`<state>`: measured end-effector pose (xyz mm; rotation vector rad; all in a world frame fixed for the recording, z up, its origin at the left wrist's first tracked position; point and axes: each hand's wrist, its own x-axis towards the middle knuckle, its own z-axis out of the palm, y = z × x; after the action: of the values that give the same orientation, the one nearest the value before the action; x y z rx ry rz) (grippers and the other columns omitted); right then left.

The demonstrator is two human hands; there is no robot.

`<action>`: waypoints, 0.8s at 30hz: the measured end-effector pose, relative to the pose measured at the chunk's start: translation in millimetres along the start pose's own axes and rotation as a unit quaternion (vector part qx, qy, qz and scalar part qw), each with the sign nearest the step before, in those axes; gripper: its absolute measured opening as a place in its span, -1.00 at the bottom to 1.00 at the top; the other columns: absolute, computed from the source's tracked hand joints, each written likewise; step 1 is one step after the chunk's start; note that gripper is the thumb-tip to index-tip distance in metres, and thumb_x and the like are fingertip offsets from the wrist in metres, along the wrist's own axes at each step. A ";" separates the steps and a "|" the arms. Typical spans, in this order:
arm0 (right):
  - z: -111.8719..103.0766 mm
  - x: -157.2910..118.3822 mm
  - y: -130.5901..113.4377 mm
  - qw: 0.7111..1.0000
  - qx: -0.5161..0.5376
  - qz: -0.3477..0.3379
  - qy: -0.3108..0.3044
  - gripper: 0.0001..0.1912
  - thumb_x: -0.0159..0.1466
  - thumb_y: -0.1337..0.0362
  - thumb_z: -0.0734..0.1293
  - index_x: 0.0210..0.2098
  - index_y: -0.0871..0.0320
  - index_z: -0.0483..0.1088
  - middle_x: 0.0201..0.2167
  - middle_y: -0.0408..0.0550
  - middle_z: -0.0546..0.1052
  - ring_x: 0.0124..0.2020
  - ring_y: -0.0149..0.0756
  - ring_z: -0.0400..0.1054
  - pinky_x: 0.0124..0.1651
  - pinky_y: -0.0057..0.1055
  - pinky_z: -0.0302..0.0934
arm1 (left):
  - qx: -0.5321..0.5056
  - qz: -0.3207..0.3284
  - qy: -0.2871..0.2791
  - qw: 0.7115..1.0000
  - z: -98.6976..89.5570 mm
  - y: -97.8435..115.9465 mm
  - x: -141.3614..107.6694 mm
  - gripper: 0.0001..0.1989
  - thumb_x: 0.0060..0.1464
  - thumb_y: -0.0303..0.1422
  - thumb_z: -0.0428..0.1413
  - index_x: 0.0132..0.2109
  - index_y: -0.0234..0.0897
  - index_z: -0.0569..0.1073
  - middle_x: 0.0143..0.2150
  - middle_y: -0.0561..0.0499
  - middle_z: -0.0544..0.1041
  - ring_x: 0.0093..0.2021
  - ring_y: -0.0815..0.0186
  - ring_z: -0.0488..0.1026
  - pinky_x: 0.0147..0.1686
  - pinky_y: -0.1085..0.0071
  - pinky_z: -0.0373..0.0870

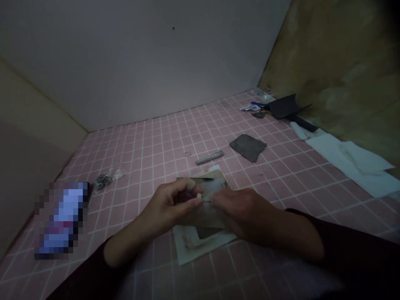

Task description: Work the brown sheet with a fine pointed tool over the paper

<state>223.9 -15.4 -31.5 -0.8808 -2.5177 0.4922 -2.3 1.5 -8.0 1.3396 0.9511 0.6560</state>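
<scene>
My left hand point(179, 200) is closed in a pinch around a small object between thumb and index finger, too small to make out; pale bands wrap two fingertips. My right hand point(240, 208) is closed beside it, and its fingertips hold what looks like a thin tool point(206, 201), mostly hidden and blurred. Both hands are over a brownish sheet point(200, 216), which lies on a stained white paper point(187, 250). A thin dark edge point(195, 179) runs along the sheet's far side.
Beyond the hands lie a grey rod point(210, 157), a small ring point(187, 153) and a dark grey square point(248, 147). At left are a bag of small rings point(103, 182) and a blurred-out device point(65, 221). White papers point(353, 160) and a black scoop-like object point(286, 107) lie right.
</scene>
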 end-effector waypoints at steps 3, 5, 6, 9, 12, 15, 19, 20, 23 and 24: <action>-4.7 3.8 -2.7 0.997 0.067 0.023 -0.004 -0.82 0.24 0.45 0.14 -0.29 0.18 0.36 -0.47 -0.08 0.39 -0.53 -0.36 0.18 -0.49 -0.40 0.02 | 0.044 0.024 -0.002 0.999 -2.3 -0.7 -1.0 -0.85 0.14 -0.35 0.22 -0.19 -0.34 0.48 -0.28 0.01 0.47 -0.31 0.40 0.41 -0.32 0.48 0.33; -10.2 8.4 -3.2 0.981 0.181 0.066 -0.012 -0.82 0.31 0.38 0.16 -0.34 0.17 0.37 -0.51 -0.13 0.36 -0.51 -0.39 0.18 -0.46 -0.43 0.06 | 0.070 0.054 -0.008 0.996 -3.8 0.2 -2.0 -0.86 0.15 -0.36 0.21 -0.16 -0.32 0.48 -0.26 0.00 0.49 -0.28 0.37 0.42 -0.29 0.46 0.34; -13.1 10.9 -2.6 0.958 0.265 0.104 -0.030 -0.80 0.35 0.32 0.17 -0.36 0.17 0.37 -0.55 -0.18 0.33 -0.53 -0.42 0.17 -0.48 -0.46 0.05 | 0.088 0.075 -0.011 0.993 -4.6 1.0 -2.7 -0.86 0.15 -0.37 0.21 -0.15 -0.31 0.48 -0.25 0.00 0.50 -0.27 0.36 0.43 -0.27 0.44 0.35; -20.4 16.9 2.6 0.782 0.558 0.239 -0.141 -0.75 0.36 0.15 0.22 -0.35 0.16 0.36 -0.67 -0.33 0.14 -0.69 -0.52 -0.05 -0.64 -0.56 -0.13 | 0.144 0.142 -0.032 0.979 -6.2 4.7 -4.4 -0.90 0.17 -0.40 0.19 -0.15 -0.29 0.50 -0.21 -0.01 0.52 -0.18 0.32 0.46 -0.17 0.40 0.37; -23.9 18.7 7.0 0.591 0.716 0.299 -0.219 -0.80 0.34 0.16 0.25 -0.32 0.16 0.33 -0.69 -0.41 0.02 -0.73 -0.57 -0.29 -0.71 -0.58 -0.31 | 0.179 0.178 -0.050 0.966 -6.6 8.2 -5.2 -0.92 0.22 -0.41 0.14 -0.14 -0.28 0.51 -0.17 -0.02 0.54 -0.13 0.30 0.47 -0.12 0.40 0.37; -24.8 17.6 4.3 0.594 0.717 0.296 -0.211 -0.81 0.35 0.17 0.24 -0.32 0.15 0.34 -0.70 -0.41 0.03 -0.73 -0.57 -0.28 -0.71 -0.58 -0.30 | 0.198 0.176 -0.044 0.963 -6.2 9.1 -6.0 -0.90 0.22 -0.42 0.14 -0.12 -0.29 0.50 -0.19 -0.02 0.53 -0.17 0.33 0.47 -0.18 0.43 0.36; -19.8 13.0 -4.7 0.844 0.487 0.193 -0.117 -0.77 0.37 0.22 0.20 -0.38 0.16 0.34 -0.64 -0.29 0.17 -0.65 -0.51 0.00 -0.60 -0.53 -0.08 | 0.192 0.146 -0.017 0.970 -4.9 5.0 -7.5 -0.86 0.23 -0.37 0.13 -0.07 -0.29 0.47 -0.23 -0.01 0.50 -0.23 0.34 0.44 -0.25 0.44 0.36; -17.1 11.2 -6.0 0.904 0.393 0.149 -0.078 -0.79 0.36 0.27 0.20 -0.39 0.17 0.34 -0.60 -0.25 0.21 -0.59 -0.48 0.07 -0.54 -0.50 -0.03 | 0.185 0.136 -0.011 0.973 -4.5 3.4 -7.4 -0.85 0.24 -0.35 0.13 -0.07 -0.28 0.47 -0.24 0.00 0.48 -0.25 0.35 0.43 -0.26 0.44 0.36; -9.2 6.7 -6.9 0.978 0.199 0.056 -0.012 -0.86 0.32 0.42 0.16 -0.31 0.18 0.33 -0.47 -0.16 0.31 -0.48 -0.41 0.14 -0.43 -0.43 0.01 | 0.169 0.105 0.003 0.980 -3.1 -0.1 -5.4 -0.85 0.25 -0.31 0.12 -0.10 -0.29 0.47 -0.28 0.01 0.46 -0.30 0.36 0.41 -0.31 0.44 0.34; -8.0 6.3 -6.7 0.981 0.190 0.046 -0.011 -0.86 0.31 0.43 0.16 -0.28 0.18 0.33 -0.45 -0.15 0.33 -0.47 -0.40 0.15 -0.42 -0.43 0.02 | 0.172 0.101 0.007 0.980 -2.9 -0.5 -4.5 -0.85 0.25 -0.30 0.12 -0.11 -0.29 0.47 -0.29 0.02 0.47 -0.31 0.37 0.40 -0.32 0.45 0.34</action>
<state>220.1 -14.8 -20.0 -0.8455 -2.2959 0.9790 -7.1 -0.9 -7.5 1.7578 0.9779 0.6749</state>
